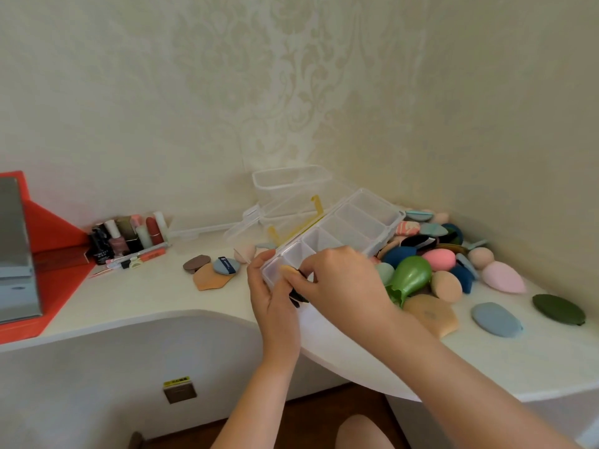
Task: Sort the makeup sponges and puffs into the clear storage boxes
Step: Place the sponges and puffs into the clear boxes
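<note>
The left hand grips the clear box's near end while the right hand pinches a beige puff at its nearest compartment. Next, the puff probably needs seating flat and releasing.

The white counter curves round the corner. A heap of sponges and puffs lies at the right, with a blue puff and a green puff nearer. Clear boxes stand at the back, and cosmetic bottles at the left.
</note>
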A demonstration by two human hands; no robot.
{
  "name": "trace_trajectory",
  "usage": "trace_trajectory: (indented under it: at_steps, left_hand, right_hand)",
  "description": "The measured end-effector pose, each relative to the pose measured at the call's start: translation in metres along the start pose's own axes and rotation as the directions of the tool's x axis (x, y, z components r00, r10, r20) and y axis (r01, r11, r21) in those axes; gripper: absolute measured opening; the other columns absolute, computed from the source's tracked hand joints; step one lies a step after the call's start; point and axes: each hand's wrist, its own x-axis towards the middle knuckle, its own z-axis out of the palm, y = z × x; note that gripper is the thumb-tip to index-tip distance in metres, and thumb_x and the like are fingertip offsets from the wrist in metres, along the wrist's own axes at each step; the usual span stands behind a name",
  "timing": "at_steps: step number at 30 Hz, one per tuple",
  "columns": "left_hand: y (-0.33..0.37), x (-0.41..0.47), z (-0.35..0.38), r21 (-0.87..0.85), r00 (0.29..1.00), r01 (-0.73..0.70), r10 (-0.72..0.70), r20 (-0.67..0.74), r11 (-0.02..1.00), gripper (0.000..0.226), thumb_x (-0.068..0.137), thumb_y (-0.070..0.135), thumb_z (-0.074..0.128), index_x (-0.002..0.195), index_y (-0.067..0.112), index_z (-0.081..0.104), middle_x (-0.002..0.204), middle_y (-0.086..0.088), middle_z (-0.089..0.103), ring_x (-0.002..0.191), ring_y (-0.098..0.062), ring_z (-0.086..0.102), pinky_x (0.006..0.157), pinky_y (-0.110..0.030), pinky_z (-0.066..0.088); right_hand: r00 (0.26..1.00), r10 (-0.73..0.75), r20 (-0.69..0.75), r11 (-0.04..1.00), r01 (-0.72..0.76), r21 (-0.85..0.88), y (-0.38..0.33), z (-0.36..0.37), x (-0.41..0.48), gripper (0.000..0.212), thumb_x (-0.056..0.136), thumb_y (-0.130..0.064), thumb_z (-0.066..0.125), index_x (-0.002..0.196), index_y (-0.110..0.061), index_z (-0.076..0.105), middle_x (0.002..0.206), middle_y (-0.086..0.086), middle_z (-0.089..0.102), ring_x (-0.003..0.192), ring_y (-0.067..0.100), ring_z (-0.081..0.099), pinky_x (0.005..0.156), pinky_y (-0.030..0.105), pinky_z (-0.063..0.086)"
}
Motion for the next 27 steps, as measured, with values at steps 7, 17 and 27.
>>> trace_trajectory:
  at_steps: [7,17,27]
  left_hand:
    - [-0.001,0.002,-0.001,-0.024,1.000,0.018,-0.018,0.001,1.000,0.046,0.085,-0.005,0.046,0.100,0.037,0.055,0.101,0.012,0.060,0.083,-0.006,0.059,0.067,-0.023,0.048]
    - [-0.003,0.005,-0.004,-0.062,0.999,0.045,-0.045,0.002,0.997,0.042,0.089,-0.003,0.047,0.104,0.034,0.055,0.104,0.021,0.061,0.106,-0.016,0.058,0.085,-0.036,0.050]
    - [-0.002,0.007,-0.005,-0.020,0.998,0.043,-0.042,0.052,0.999,0.048,0.083,-0.007,0.052,0.107,0.034,0.052,0.113,0.005,0.056,0.104,-0.015,0.057,0.078,-0.028,0.050]
  right_hand:
    - [0.998,-0.067,0.013,0.950,0.068,-0.305,-0.019,0.007,0.009,0.027,0.063,-0.023,0.079,0.050,-0.013,0.057,0.066,0.000,0.029,0.072,0.022,0.052,0.054,0.026,0.025]
    - [0.894,-0.022,0.448,0.933,0.180,-0.312,-0.013,0.019,0.029,0.011,0.092,-0.015,0.044,0.083,-0.015,0.049,0.120,0.010,0.040,0.119,0.029,0.027,0.100,0.048,0.025]
    - [0.772,-0.077,0.631,0.996,0.093,0.008,0.011,0.009,0.033,0.030,0.091,-0.005,0.033,0.063,-0.012,0.040,0.090,0.007,0.044,0.092,0.021,0.031,0.077,0.030,0.023]
